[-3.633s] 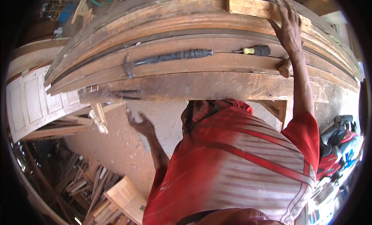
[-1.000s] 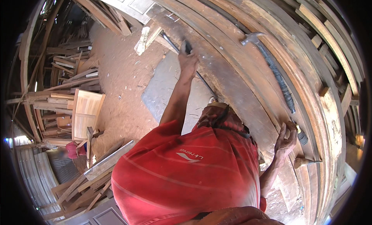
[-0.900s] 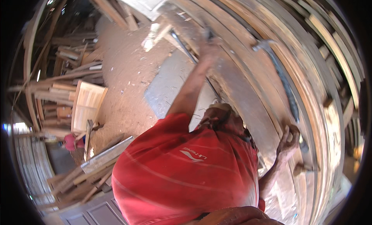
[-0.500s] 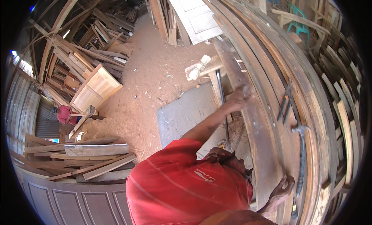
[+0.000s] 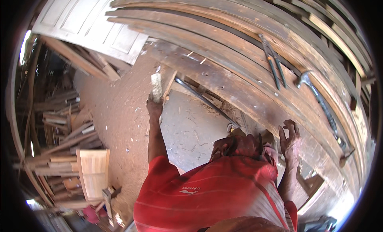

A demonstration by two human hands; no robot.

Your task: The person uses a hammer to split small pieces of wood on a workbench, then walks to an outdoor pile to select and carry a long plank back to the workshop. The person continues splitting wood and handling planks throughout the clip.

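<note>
My left hand (image 5: 154, 107) reaches off the far left of the bench, its fingers closed at the lower end of a whitish, rough-looking piece (image 5: 156, 83) whose kind I cannot make out. Over the bench's near edge, my right hand (image 5: 290, 139) is open, thumb and fingers apart, holding nothing. On the wooden planks (image 5: 235, 86) of the bench lie long-handled pincers (image 5: 273, 62) with dark grips. To their right rests a claw hammer (image 5: 321, 98) with a dark handle, beyond my right hand.
A dark metal bar (image 5: 207, 102) slants below the bench edge, over a grey sheet (image 5: 187, 124). A white panelled door (image 5: 93, 26) leans at far left. Stacked timber and a pale wooden panel (image 5: 93, 172) are at left, near another person in red (image 5: 92, 214). Dark equipment (image 5: 321, 224) sits lower right.
The view has turned right. My left hand has left the bench plank and moved to the whitish piece. My right hand has lifted from beside the hammer handle, its fingers spreading.
</note>
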